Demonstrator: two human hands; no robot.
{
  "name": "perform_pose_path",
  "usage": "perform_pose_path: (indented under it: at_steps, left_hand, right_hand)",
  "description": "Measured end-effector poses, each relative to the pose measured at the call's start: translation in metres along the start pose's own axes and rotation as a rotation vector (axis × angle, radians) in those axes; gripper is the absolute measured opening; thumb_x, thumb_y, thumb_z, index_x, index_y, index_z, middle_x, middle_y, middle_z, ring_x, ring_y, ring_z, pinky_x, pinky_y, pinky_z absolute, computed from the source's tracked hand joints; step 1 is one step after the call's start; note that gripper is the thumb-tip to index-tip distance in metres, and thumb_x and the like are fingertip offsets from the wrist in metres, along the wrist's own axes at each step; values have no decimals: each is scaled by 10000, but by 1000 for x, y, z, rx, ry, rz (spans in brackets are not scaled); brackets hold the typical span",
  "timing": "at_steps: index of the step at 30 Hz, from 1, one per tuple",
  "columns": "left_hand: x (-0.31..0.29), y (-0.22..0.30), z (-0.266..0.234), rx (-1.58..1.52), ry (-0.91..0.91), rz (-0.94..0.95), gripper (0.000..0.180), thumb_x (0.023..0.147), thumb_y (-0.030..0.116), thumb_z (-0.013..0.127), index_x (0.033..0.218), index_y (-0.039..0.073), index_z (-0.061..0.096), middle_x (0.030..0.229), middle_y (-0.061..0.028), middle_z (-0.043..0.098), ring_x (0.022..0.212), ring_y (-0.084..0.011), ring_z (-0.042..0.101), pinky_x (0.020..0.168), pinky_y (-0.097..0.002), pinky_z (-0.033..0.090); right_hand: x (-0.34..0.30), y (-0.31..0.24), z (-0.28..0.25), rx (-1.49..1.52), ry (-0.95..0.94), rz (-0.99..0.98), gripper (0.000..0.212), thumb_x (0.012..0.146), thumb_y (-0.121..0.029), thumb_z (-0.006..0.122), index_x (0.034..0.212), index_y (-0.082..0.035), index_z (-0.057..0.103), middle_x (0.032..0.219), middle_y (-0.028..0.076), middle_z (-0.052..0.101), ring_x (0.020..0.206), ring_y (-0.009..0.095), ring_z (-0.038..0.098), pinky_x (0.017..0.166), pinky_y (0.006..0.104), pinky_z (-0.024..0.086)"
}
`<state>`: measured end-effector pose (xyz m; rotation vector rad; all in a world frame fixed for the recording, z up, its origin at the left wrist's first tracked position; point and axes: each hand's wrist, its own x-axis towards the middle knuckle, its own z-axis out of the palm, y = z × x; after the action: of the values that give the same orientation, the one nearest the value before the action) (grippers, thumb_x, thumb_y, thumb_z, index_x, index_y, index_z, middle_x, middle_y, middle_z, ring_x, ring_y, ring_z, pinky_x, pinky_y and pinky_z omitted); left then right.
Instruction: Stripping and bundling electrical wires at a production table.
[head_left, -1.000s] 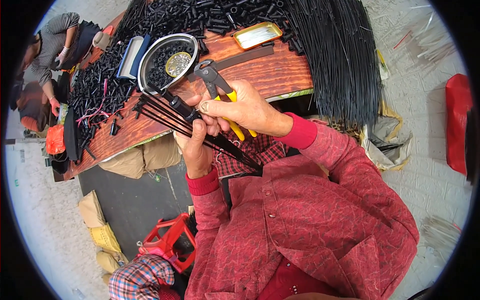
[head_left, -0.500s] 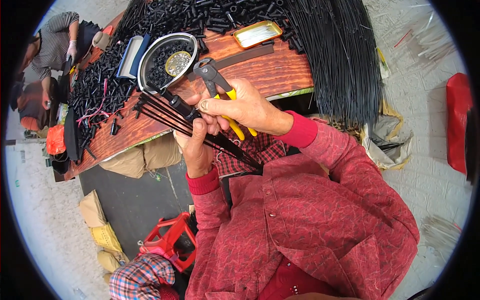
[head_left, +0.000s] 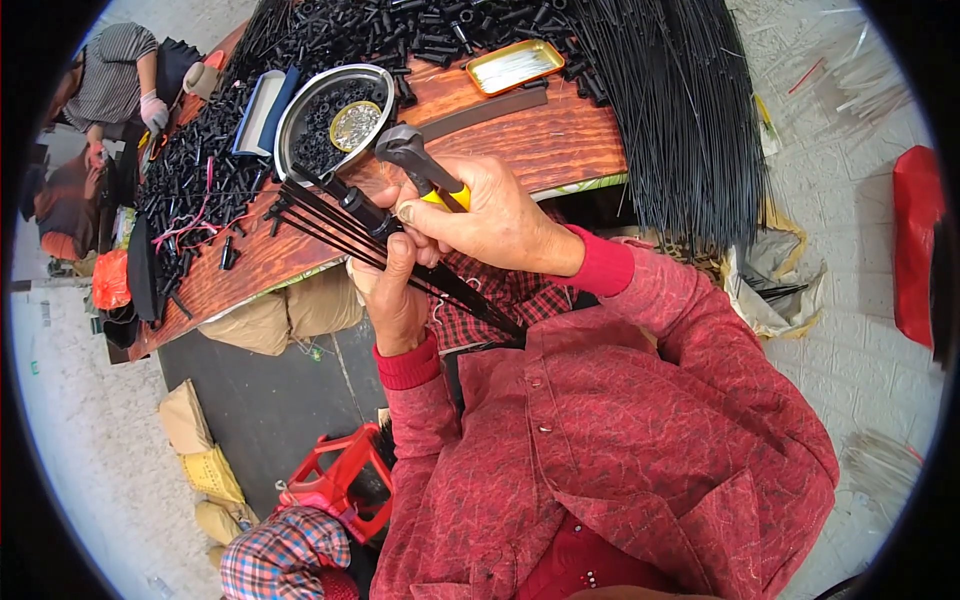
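Above my lap, my left hand (head_left: pixel 395 305) is closed around a bundle of thin black ribs (head_left: pixel 462 292) and a black tubular fitting (head_left: pixel 362 210), like parts of an umbrella frame. Several ribs fan out past the fitting toward the table's front edge. My right hand (head_left: pixel 500 215) grips yellow-handled pincers (head_left: pixel 410 152), whose dark head points up and left, clear of the fitting. Its thumb and fingertips meet my left fingertips beside the fitting. Whatever small thing is pinched there is hidden.
On the wooden table (head_left: pixel 540 140) stand a metal bowl (head_left: pixel 284 120) of small black parts, a yellow tray (head_left: pixel 515 67) of pins and heaps of black tubes (head_left: pixel 200 190). Long black rods (head_left: pixel 670 120) overhang its right side. A co-worker's gloved hand (head_left: pixel 153 112) is at far left.
The pincers' head has tilted left, and their yellow handles no longer stick out below my right hand. My left hand stays nearly still. The co-worker's hands have shifted.
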<state>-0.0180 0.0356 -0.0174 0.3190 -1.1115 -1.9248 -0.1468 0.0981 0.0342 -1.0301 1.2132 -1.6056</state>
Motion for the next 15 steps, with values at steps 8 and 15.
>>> perform_pose_path:
  at_steps: [8,15]
  left_hand:
    - [0,0,3,19,7,24,522,884,229,698,1282,-22,471,753,-11,541,634,-92,491,597,-232,410]
    - [1,0,7,36,13,31,539,887,223,692,1301,-32,457,734,-3,533,642,-93,501,602,-237,419]
  right_hand:
    - [0,-1,2,-27,40,3,104,893,-90,625,856,4,600,674,38,624,573,87,613,502,221,496]
    - [4,0,1,41,5,57,99,896,-85,614,865,7,598,660,33,611,570,83,602,492,221,481]
